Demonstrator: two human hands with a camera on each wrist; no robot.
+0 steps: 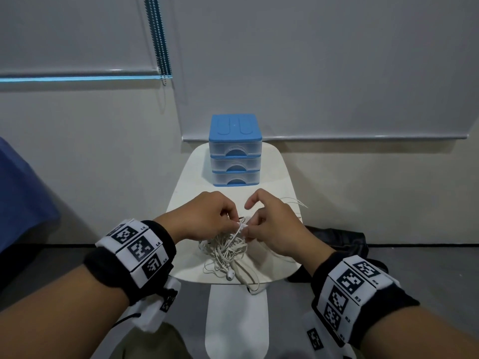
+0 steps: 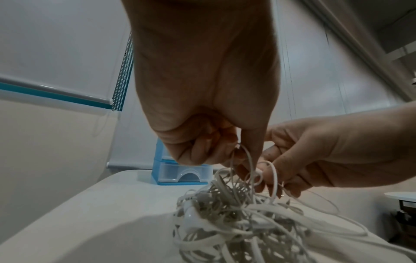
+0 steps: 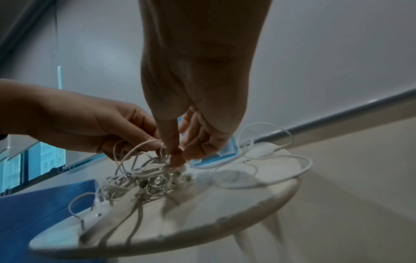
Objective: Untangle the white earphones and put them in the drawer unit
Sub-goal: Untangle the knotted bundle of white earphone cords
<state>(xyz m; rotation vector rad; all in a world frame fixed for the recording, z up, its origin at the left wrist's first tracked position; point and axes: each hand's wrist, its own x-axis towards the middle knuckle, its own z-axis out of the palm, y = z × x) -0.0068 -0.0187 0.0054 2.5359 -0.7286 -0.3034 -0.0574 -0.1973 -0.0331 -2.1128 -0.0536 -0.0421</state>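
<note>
I saw the white earphones (image 1: 227, 251) as a knotted clump w/ no clear long axis, lying near the front of the white surface (image 1: 281, 174); loose loops trailed off to the right, one earbud (image 1: 230, 274) pointed toward me. Left hand (image 1: 207, 216) and right hand (image 1: 272, 224) both pinched cord strands at the clump's top. The drawer unit (image 1: 235, 150), blue-topped, 3 drawers shut, stood at the far end, fronts facing me. Behind: pale wall, roller blinds (image 1: 324, 66).
</note>
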